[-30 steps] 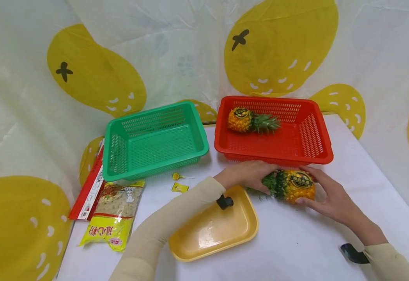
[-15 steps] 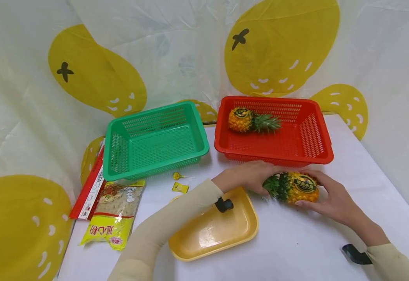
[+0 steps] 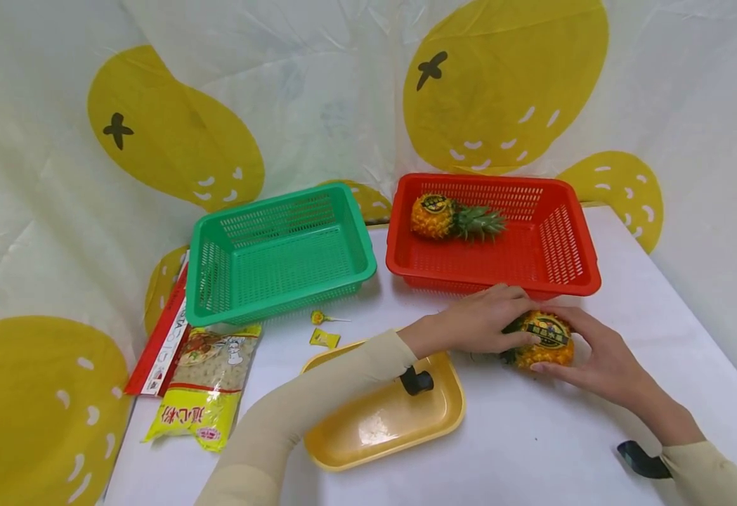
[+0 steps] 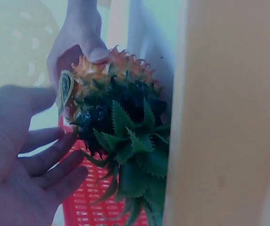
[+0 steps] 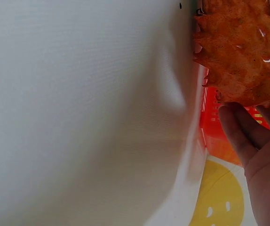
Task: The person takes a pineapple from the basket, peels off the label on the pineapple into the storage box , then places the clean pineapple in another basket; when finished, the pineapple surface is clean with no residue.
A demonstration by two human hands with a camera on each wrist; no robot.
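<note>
A small pineapple [image 3: 548,343] with a round label lies on the white table, just in front of the red basket [image 3: 488,280]. My left hand [image 3: 491,320] cups over its green crown, fingers curled over the top and thumb against the fruit. My right hand [image 3: 586,348] grips the yellow body, thumb on the near side and fingers on the far side. In the left wrist view the crown [image 4: 130,150] points toward the camera, with my left hand [image 4: 36,160] beside it. The right wrist view shows the fruit's skin [image 5: 243,56] above my right hand [image 5: 259,141].
A second pineapple [image 3: 447,216] lies in the red basket. A green basket [image 3: 279,253] stands to its left. A yellow tray [image 3: 393,422] sits under my left forearm. A noodle packet [image 3: 200,390], a red box [image 3: 159,337] and small wrappers [image 3: 324,337] lie left.
My left hand has slid right over the crown and now hides most of the leaves. The pineapple has shifted a little right. My right hand has kept its hold.
</note>
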